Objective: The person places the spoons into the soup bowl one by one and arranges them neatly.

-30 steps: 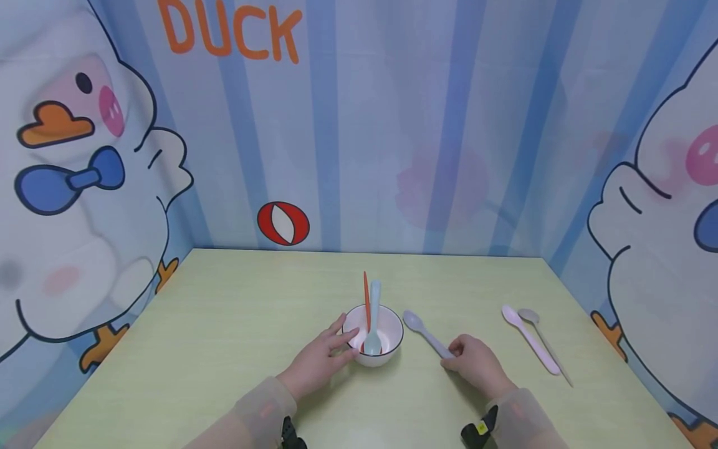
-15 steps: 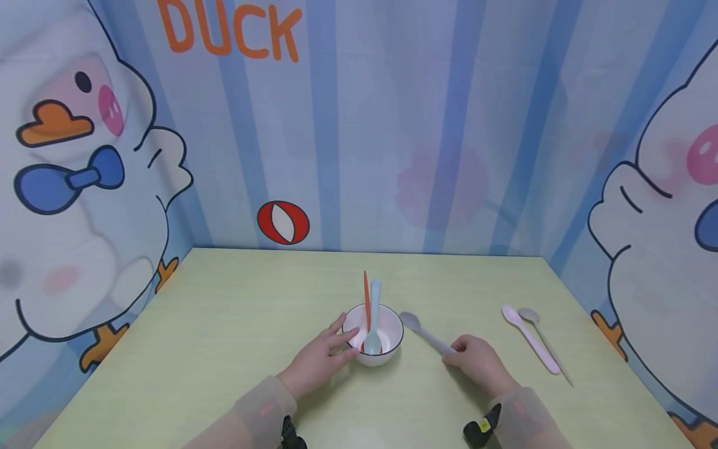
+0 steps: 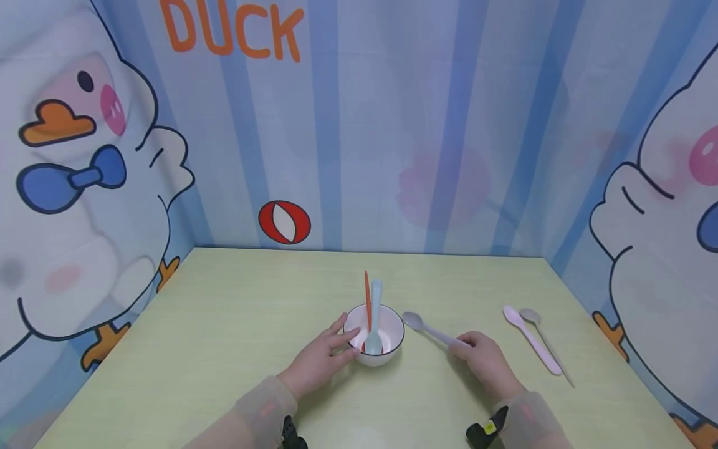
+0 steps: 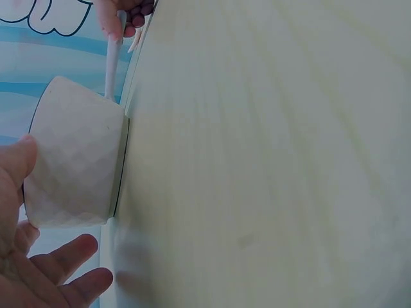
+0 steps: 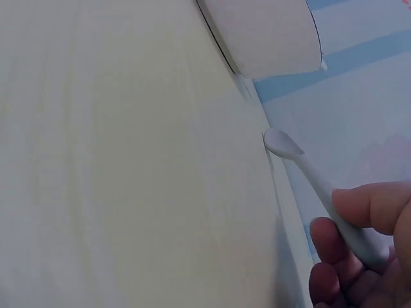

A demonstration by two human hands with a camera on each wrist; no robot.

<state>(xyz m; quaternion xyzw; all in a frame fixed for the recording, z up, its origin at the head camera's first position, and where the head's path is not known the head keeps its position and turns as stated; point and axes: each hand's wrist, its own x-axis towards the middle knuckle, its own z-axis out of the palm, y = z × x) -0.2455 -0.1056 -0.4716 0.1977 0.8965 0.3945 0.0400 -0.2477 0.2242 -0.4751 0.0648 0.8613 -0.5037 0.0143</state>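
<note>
A white bowl [image 3: 389,330] with a dark rim stands mid-table. Inside lean a light-blue spoon [image 3: 375,312] and a thin orange utensil [image 3: 367,299], whose lower end is mostly hidden behind the spoon. My left hand [image 3: 320,365] holds the bowl at its left side, thumb against the outer wall and a finger over the rim. To the right, my right hand [image 3: 488,365] pinches a greyish-lavender spoon [image 3: 437,335] near the handle's end between thumb and fingers. That spoon's head points at the bowl, a short gap from its right side.
A pink spoon [image 3: 533,342] and a slim grey spoon [image 3: 548,349] lie side by side on the right of the pale yellow table [image 3: 252,293]. A blue striped curtain [image 3: 370,125] with duck pictures stands behind and at both sides.
My right hand has shifted slightly right, and the lavender spoon has swung to a flatter slant with more of its handle showing. The left hand and bowl have hardly moved.
</note>
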